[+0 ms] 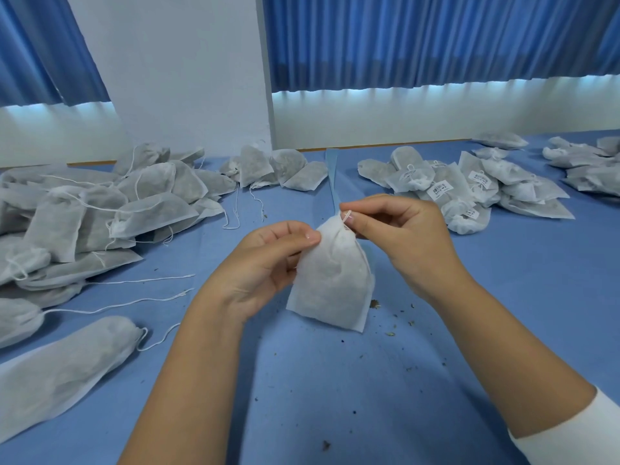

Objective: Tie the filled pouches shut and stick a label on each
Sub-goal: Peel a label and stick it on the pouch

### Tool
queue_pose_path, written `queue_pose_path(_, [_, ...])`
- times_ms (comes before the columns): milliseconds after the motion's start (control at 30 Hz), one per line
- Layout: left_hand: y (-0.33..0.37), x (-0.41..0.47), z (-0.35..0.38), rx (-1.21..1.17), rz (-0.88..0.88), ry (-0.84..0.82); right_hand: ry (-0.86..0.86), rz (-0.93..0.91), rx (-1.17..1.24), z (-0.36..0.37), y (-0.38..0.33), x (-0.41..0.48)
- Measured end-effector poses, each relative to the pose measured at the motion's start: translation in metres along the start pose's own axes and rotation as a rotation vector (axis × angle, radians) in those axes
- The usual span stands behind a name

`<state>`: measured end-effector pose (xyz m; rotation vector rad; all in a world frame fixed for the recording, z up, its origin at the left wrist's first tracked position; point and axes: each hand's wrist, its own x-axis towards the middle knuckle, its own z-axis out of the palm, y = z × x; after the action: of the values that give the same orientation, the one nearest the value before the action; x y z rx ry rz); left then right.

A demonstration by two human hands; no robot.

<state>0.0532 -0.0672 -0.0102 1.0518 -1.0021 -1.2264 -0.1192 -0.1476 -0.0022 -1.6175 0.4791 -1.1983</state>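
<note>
A white filled pouch (330, 283) is held upright just above the blue table (335, 380) at the centre. My left hand (265, 263) pinches the left side of its gathered neck between thumb and fingers. At the top of the neck my right hand (399, 233) pinches the thin white drawstring, which loops over a fingertip. To the left lies a heap of unlabelled pouches (100, 213) with loose strings. A pile of tied pouches with barcode labels (463, 186) rests at the right.
Another long pouch (63, 374) lies at the near left. More pouches (278, 169) sit at the back centre and far right (587, 162). A blue strip (332, 176) runs away behind the held pouch. Dark crumbs dot the table near it.
</note>
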Motion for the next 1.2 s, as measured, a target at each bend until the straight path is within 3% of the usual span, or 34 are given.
queue_pose_path(333, [-0.001,0.001,0.002,-0.017,0.038,0.07,0.011,0.057,-0.082,0.001,0.004,0.0])
queue_pose_path(667, [-0.001,0.004,0.008,-0.158,0.108,0.167,0.028,0.101,0.007,0.005,0.0,-0.001])
queue_pose_path(800, [-0.005,0.007,0.02,0.018,0.126,0.34,0.037,0.042,-0.043,0.007,-0.001,-0.002])
queue_pose_path(933, [-0.013,0.012,0.03,0.223,0.251,0.518,0.04,0.016,-0.109,0.008,0.0,-0.002])
queue_pose_path(1200, [-0.012,0.008,0.035,0.34,0.311,0.523,0.131,0.087,-0.05,0.005,0.002,0.002])
